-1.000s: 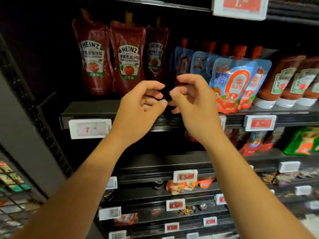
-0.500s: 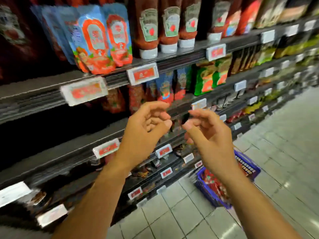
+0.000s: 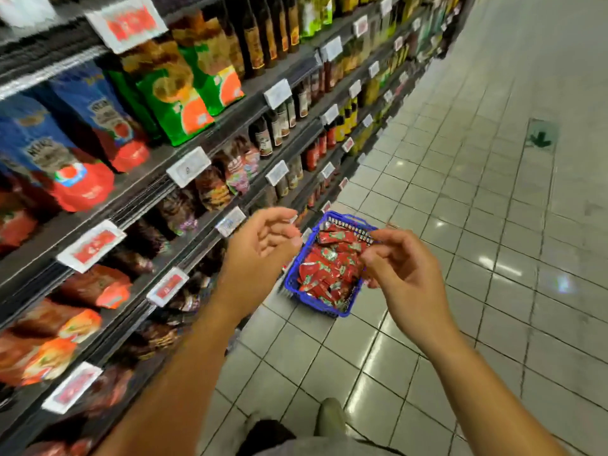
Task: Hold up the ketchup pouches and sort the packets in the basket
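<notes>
Head view shows both hands raised over the tiled floor (image 3: 460, 199), holding nothing: the left hand (image 3: 260, 258) with fingers loosely curled, the right hand (image 3: 404, 274) likewise relaxed. Just beyond them a blue basket (image 3: 292, 284) stands on the floor beside the shelves (image 3: 204, 159), filled with red sachets (image 3: 329, 268). The sachets look small, flat and glossy; they are probably light, soft and slippery, best pinched by an edge or scooped several together.

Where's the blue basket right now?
The blue basket sits on the tiled floor at the shelf's foot, seen between the left hand and right hand.
</notes>
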Demonstrator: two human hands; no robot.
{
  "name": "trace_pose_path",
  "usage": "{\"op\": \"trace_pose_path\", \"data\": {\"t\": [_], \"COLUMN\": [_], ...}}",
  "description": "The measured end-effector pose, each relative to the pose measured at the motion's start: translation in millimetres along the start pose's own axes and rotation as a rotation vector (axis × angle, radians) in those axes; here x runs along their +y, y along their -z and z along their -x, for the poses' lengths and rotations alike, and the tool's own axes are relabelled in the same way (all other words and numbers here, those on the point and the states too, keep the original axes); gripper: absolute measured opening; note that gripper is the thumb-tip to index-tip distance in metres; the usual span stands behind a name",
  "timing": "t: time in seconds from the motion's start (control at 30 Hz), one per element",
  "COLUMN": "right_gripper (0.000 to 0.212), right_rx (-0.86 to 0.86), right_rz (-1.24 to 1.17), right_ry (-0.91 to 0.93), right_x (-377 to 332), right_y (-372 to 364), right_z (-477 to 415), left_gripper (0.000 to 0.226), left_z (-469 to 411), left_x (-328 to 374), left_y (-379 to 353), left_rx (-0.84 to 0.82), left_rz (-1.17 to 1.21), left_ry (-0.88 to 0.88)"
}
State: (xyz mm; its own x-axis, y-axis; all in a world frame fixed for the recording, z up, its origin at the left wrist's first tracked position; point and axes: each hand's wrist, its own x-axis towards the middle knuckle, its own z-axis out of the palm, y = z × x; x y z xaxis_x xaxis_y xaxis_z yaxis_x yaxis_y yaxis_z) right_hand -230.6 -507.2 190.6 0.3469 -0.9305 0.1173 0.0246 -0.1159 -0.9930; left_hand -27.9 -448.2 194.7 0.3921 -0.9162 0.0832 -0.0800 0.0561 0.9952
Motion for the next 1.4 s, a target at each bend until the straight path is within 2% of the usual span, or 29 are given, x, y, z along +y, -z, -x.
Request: {"op": "trace_pose_path", "data": {"t": [0.1,0.27,0.37,0.53,0.7,0.9,1.03,1.2,1.4], "right_gripper": [0.042,0.031,0.034,0.028,0.018,0.015,0.012,0.014,0.017], "right_rx": [0.053,0.121,0.128,0.164,0.196,0.28,0.274,0.245,0.171], "right_rz": [0.025,0.051,0.071,0.041,0.096,0.108,0.08,0.074,0.113], "right_ry": [-0.051,-0.155,-0.214,-0.332,-0.467,-0.555,-0.62,-0.71,-0.842], "right_x": [19,48,67,98,132,170,197,256,365], "right_y": [21,33,36,32,26,30,36,56,82], "right_z": [-6,-25,-44,-94,-149,-205,-236,-283,-335], "left_gripper": [0.032,0.032,0.032,0.033,0.031,0.03,0.03,0.028,0.027], "left_z": [-14,-44,-70,-127,-182,-236,-271,-314,-372], "left_x": [-20,-56,-78,-124,-168,-205,-231,-277,-358], "left_y": [-16,-25,-29,-25,-19,-23,-34,-61,-96], "left_rx": [-0.024,-0.076,-0.094,-0.188,-0.21,-0.274,-0.28,-0.264,-0.2], "left_rz": [0.008,-0.012,-0.029,-0.086,-0.089,-0.147,-0.206,-0.277,-0.337], "left_ry": [0.067,0.158,0.218,0.292,0.404,0.491,0.534,0.595,0.699]}}
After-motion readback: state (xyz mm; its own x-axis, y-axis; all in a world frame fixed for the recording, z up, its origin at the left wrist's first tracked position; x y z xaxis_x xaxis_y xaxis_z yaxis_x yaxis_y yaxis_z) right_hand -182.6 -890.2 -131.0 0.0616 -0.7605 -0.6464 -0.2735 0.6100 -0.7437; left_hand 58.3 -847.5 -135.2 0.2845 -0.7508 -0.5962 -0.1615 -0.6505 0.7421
